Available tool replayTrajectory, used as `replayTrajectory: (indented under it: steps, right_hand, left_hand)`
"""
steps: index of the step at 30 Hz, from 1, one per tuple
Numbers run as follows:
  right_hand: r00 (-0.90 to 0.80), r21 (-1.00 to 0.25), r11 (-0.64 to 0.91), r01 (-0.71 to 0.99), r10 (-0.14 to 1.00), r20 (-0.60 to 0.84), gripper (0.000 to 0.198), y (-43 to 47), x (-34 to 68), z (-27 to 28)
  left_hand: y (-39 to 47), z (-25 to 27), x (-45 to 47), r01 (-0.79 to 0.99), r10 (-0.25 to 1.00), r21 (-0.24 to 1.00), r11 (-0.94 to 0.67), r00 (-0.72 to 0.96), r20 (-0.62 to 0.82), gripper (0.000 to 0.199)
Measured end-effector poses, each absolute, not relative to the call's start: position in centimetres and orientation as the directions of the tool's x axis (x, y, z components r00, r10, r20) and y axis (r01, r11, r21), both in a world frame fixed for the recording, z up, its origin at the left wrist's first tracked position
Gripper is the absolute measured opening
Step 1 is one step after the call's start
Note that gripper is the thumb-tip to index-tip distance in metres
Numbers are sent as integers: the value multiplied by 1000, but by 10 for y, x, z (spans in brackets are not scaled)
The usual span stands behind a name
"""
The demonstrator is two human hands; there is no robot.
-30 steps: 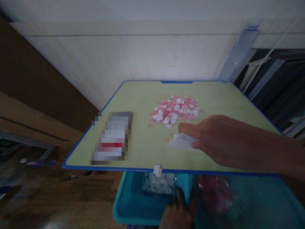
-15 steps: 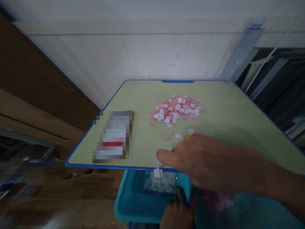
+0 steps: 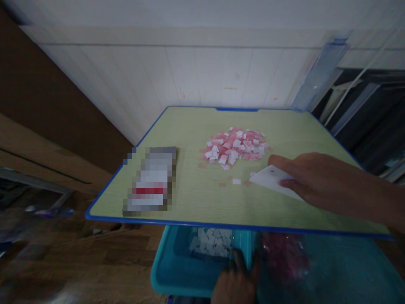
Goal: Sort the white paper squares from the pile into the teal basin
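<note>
My right hand point(image 3: 316, 179) is over the right part of the table, thumb and fingers closed on a white card point(image 3: 270, 179). The card slants down, its left tip close to the tabletop. Beyond it lies a loose heap of small white and pink paper squares point(image 3: 236, 145), with a single white square point(image 3: 236, 181) apart in front. Below the table's front edge, my left hand point(image 3: 236, 280) grips the right wall of a teal bin point(image 3: 183, 278), fingers on either side of it. White paper pieces point(image 3: 211, 241) lie inside that bin.
A pixelated flat object point(image 3: 150, 181) rests at the left of the light green, blue-edged table point(image 3: 190, 202). Right of the bin is a second teal container point(image 3: 341, 266) with a red, shiny bundle point(image 3: 283, 255). A clear plastic bottle-like container point(image 3: 319, 76) leans against the wall.
My right hand has moved right and back from above the bin and front edge. The white card now shows in its grip. A falling white piece is gone from the air; my left hand stays put.
</note>
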State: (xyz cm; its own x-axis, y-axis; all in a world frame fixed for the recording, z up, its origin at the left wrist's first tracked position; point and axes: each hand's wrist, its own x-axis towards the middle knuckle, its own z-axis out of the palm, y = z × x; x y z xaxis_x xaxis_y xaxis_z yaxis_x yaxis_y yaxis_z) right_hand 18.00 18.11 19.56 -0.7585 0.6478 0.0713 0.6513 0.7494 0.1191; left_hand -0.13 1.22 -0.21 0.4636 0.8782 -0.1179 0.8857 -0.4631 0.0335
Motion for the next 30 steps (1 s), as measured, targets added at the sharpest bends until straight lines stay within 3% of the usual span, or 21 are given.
replayTrajectory:
  steps: [9,14,20,26,30]
  right_hand:
    - [-839,138,827,544,541,61,38,192,152,192]
    - [-867,72,864,498,496,39,30,187,146,200]
    - [-863,143,852,504,494,105,40,190,150,197]
    - [-876,-46,876,480,481,23,31,170,127,200]
    - [-919,-142,910,390,395,5,21,149,109,205]
  left_hand:
    - [13,0,0,882,866,55,-469,471,-170,48]
    - [13,1,-1,879,867,39,-474,474,-152,48]
    - [13,1,-1,883,876,31,-468,468,-116,48]
    - [13,4,1,888,878,24,-459,458,-142,48]
    - [11,1,2,884,875,11,-468,465,-131,48]
